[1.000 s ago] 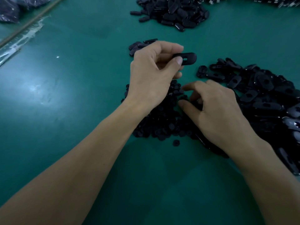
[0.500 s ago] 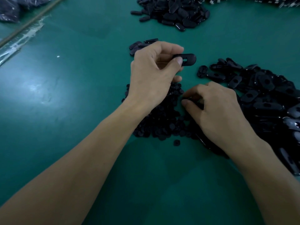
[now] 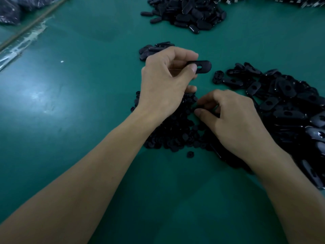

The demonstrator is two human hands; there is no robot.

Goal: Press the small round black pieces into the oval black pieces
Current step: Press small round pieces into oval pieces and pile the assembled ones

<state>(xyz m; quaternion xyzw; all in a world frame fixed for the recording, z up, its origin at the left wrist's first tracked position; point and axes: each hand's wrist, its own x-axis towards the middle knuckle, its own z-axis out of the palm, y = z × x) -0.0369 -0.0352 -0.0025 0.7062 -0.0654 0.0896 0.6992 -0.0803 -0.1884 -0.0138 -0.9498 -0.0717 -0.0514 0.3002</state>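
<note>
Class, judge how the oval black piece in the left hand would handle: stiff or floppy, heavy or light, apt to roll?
Probably stiff: the oval black piece juts straight out of the left hand without drooping. Likely light, since thumb and fingers alone hold it. Flat, so it should slide, not roll.

The bare left forearm runs up from 7 o'clock. The left hand, back up, pinches an oval black piece between thumb and curled fingers, and the piece juts toward 3 o'clock. The right forearm enters from 4 o'clock. The right hand, at 4 o'clock of the left, curls its fingers down, thumb and forefinger tips close together. Whether they hold anything cannot be told.
</note>
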